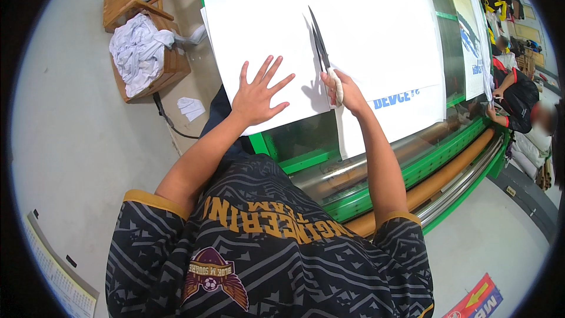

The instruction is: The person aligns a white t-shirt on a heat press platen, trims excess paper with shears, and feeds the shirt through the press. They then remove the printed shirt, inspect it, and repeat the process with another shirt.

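Note:
My left hand (259, 99) lies with fingers spread over the left part of a large white sheet (256, 26). In my right hand (351, 93) is a pair of long dark-bladed scissors (318, 38), its handles wrapped in pale material. The blades point away from me over the sheet and look nearly closed. Beneath my right wrist, another stretch of white sheet with blue lettering (395, 99) hangs lower toward me. Whether these are two layers or one cut piece, I cannot tell.
The sheets lie on a green-framed machine (306, 162) with a brown roller (441, 184) along its near side. At left, a box of white cloth (140, 53) stands by a wooden stool (130, 1). A co-worker (521, 103) handles another printed sheet (468, 35) at right.

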Demonstrator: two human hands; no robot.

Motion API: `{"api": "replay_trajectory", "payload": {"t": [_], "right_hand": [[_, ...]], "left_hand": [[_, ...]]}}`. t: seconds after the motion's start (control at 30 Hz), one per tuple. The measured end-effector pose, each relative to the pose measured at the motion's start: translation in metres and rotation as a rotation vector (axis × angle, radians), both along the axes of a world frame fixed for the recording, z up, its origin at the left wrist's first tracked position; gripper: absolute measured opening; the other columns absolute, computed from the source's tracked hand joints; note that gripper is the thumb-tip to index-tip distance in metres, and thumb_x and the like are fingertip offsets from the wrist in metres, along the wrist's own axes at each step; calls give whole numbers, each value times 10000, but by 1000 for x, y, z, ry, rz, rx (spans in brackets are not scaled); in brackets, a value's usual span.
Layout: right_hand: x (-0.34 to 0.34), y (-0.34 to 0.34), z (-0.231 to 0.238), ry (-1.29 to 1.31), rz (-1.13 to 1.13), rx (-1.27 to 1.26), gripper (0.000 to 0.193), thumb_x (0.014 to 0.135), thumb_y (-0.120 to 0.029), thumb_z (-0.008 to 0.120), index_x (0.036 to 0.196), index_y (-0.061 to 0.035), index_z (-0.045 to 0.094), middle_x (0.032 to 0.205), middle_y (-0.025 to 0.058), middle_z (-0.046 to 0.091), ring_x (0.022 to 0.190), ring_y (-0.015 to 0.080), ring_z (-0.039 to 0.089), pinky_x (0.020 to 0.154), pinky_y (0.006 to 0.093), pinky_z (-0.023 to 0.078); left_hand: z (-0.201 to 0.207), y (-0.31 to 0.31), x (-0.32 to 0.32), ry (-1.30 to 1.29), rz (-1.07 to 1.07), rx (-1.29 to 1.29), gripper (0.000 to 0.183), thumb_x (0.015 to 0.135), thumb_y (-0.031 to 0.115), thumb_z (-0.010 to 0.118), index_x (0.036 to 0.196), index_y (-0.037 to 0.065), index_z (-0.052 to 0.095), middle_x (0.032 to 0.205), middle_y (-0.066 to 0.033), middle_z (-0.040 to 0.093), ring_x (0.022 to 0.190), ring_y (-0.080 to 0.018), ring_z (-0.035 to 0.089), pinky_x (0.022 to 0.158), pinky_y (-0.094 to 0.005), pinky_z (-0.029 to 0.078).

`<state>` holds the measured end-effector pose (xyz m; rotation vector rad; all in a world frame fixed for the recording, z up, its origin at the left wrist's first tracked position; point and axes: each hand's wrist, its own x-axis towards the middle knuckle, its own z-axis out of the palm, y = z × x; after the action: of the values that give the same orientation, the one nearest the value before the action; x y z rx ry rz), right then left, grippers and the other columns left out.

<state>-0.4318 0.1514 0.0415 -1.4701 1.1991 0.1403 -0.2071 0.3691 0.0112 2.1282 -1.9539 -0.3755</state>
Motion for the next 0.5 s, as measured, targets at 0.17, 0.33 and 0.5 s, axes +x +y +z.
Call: {"api": "replay_trajectory", "payload": {"t": [0.17, 0.33, 0.5], "right_hand": [[34, -12, 9, 110, 44, 5, 1032, 921, -812, 781, 1416, 90, 703, 1049, 184, 776, 836, 249, 763, 733, 352, 609], [46, -12, 17, 112, 45, -69, 877, 962, -731, 808, 1337, 60, 750, 992, 169, 778, 782, 230, 751, 691, 368, 603], [43, -19, 17, 92, 105, -91, 793, 982, -686, 822, 1281, 47, 775, 920, 141, 770, 734, 216, 738, 680, 368, 598]], "left_hand": [[1, 1, 1, -3, -1, 3, 809, 1048, 739, 599, 1783, 491, 369, 1933, -61, 161, 1782, -282, 135, 1353, -776, 25], [0, 1, 1, 6, -2, 7, 809, 1049, 734, 600, 1784, 487, 371, 1933, -65, 165, 1782, -285, 137, 1351, -778, 23], [-1, 1, 1, 5, -3, -2, 813, 1044, 729, 610, 1783, 483, 377, 1931, -67, 172, 1782, -288, 140, 1347, -784, 39]]}}
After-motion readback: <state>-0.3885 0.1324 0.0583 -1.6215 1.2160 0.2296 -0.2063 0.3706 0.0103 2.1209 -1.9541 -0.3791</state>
